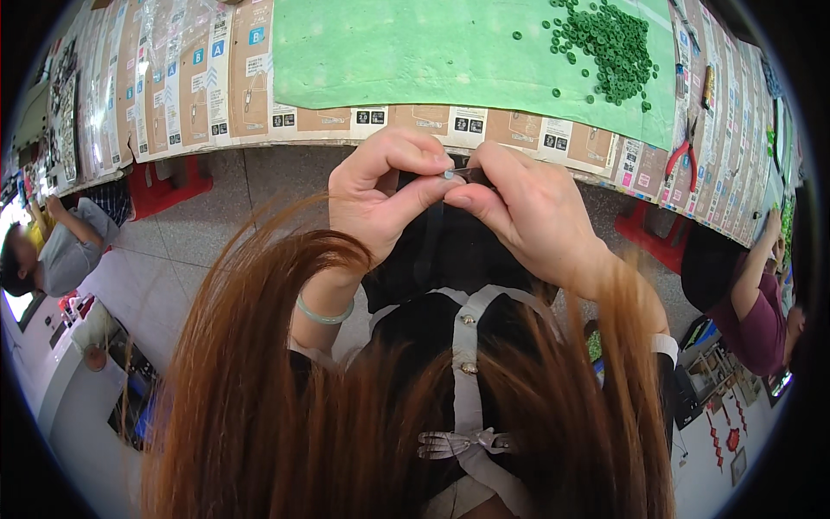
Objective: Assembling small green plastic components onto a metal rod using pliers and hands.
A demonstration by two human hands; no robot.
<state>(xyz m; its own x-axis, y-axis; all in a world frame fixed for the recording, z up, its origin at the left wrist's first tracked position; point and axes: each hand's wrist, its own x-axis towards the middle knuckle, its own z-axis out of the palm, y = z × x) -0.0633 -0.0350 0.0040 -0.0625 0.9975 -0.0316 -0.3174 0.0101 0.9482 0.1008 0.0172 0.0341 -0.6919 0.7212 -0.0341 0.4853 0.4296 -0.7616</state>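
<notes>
Above my lap, by the table's near edge, my two hands meet fingertip to fingertip. My left hand (385, 180) is closed, pinching a tiny pale, bluish bead-like piece (449, 174) between thumb and forefinger. A thin, wire-like piece (464, 169) runs from there into the pinch of my right hand (532, 201), which is closed on it. Its far end is hidden by the fingers. Beyond the hands, on a green sheet (389, 56), lies a loose heap of small dark green rings (609, 48).
Printed cardboard (415, 118) covers the table around the sheet. Red-handled pliers (684, 157) and a yellow-and-black tool (709, 86) lie at the right. Red stools (173, 186) stand under the table's edge. One person (69, 238) sits far left, another (752, 320) at right.
</notes>
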